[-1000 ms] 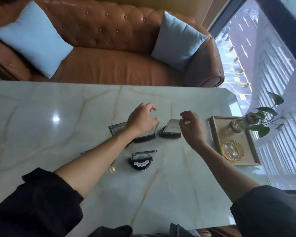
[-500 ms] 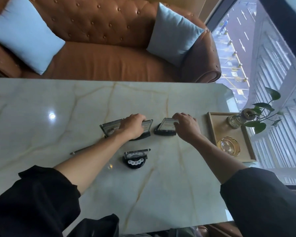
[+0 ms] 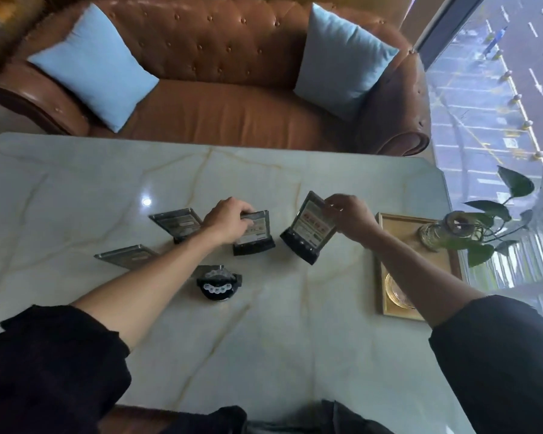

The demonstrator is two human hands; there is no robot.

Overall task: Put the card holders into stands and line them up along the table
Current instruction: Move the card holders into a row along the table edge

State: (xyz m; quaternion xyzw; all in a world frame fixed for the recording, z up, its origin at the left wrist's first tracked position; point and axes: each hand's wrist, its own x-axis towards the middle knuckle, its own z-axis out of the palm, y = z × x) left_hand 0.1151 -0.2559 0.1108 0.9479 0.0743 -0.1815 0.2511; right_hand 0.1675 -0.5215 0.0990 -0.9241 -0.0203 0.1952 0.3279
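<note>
Since half a second ago, my right hand (image 3: 347, 214) has tilted the right card holder (image 3: 311, 225) in its stand, fingers pinching its top, while my left hand (image 3: 229, 222) grips the middle holder (image 3: 257, 231); aligning step underway—next, squaring it toward three o'clock on the table (image 3: 264, 355).

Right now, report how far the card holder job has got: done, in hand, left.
Done: none clearly lined up yet. In hand: the left hand grips the top of a card holder in its black stand; the right hand holds another stand-mounted holder, tilted. Left: a holder lying behind the left arm, a flat holder left of it, a round black stand, and the row on the marble table.
</note>
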